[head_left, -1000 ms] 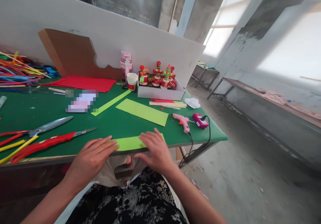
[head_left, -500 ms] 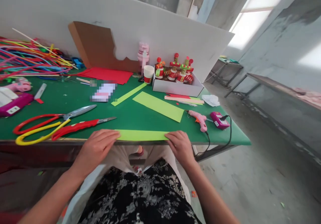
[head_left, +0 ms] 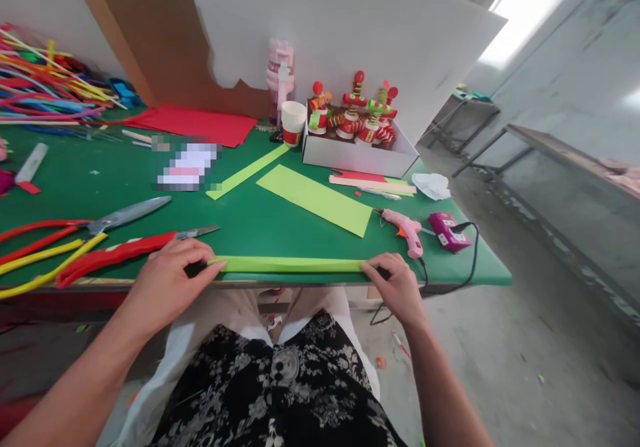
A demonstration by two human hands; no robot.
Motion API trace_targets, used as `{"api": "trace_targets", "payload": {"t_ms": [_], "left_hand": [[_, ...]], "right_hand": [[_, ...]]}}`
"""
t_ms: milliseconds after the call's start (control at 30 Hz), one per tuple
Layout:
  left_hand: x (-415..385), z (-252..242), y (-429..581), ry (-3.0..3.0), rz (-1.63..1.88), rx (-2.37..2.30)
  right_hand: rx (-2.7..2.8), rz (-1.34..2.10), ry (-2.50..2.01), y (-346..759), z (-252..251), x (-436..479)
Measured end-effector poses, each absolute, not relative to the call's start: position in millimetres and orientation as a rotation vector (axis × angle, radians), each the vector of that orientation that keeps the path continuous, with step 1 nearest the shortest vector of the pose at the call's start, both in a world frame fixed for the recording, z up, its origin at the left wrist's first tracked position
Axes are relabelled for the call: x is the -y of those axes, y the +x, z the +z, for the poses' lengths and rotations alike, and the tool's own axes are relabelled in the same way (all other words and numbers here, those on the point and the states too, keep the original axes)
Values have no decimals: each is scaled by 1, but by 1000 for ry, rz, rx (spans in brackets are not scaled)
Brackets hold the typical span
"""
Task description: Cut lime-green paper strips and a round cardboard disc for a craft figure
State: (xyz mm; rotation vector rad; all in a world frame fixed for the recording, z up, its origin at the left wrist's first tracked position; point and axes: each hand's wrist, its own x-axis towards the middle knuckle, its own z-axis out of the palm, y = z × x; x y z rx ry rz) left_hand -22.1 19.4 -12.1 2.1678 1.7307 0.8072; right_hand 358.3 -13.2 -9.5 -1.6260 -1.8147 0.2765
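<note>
pinching a green strip (head_left: 293, 264) at both ends, thumb to fingers: at one with the left hand (head_left: 173, 277), at the other with the right hand (head_left: 399, 285). stretched straight along the near edge of the table (head_left: 260, 227); cannot tell whether lifted or resting there. crowded just beyond the left hand by a knife (head_left: 120, 250), and farther left by scissors (head_left: 133, 217). hemmed in past the right hand by a glue gun (head_left: 407, 230), then a purple box (head_left: 449, 232) with a cord (head_left: 475, 250). faced beyond by a sheet (head_left: 317, 200) and a thinner strip (head_left: 250, 172). backed by a cup (head_left: 293, 123), a bottle (head_left: 280, 83), a carton (head_left: 350, 157) of toys (head_left: 356, 103), red paper (head_left: 200, 125) and cardboard (head_left: 160, 53).
</note>
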Motion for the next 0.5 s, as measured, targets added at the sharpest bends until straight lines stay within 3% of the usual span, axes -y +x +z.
{"api": "trace_targets", "payload": {"t_ms": [500], "left_hand": [[-22, 3, -6, 2168, 448, -1947]], "right_hand": [[1831, 126, -1863, 354, -1, 13]]}}
